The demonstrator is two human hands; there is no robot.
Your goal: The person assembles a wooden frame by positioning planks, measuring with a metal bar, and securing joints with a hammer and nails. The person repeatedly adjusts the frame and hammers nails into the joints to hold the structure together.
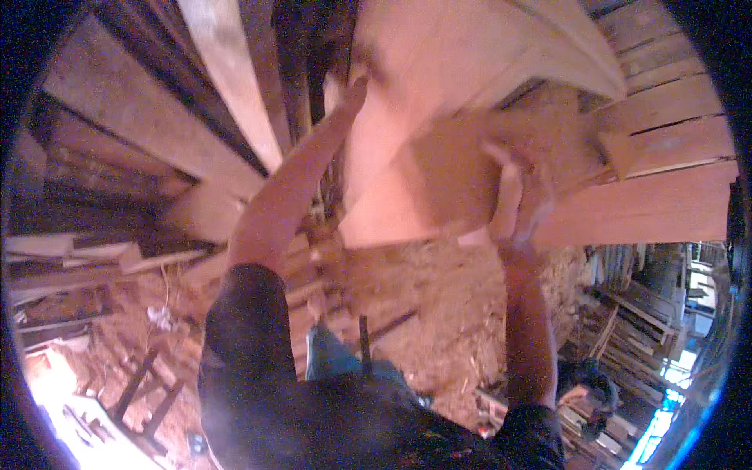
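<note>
"The right hand [523, 192] is at the right side of a brown piece [454, 176], over a pale board [392, 207]. State its condition."

"The fingers point away from the body. Motion blur hides the contact; whether they pinch the piece or only lie against it cannot be told."

"State the condition of the left hand [352, 92]."

"It is at the board's left edge, with the arm extended. Its finger position is blurred, so spread or closed cannot be told."

"Give the location and appearance of the board."

"It lies in front of the body, its near edge above the littered floor [439, 290]. It is broad, flat and pinkish under the light. Planks [650, 207] adjoin it at the right; dark-gapped timbers [227, 70] stand to the left."

"And the piece?"

"Dull brown, darker than the board, roughly square in outline. Its thickness and material are not discernible."

"Advise on handling."

"By judgement, the board is stiff and fairly heavy, not fragile; its edges may splinter. Hold it by opposite long edges, palms flat. The piece is probably light; grasp it across its sides, fingertips clear of its underside. Dust could make either surface slippery."
</note>
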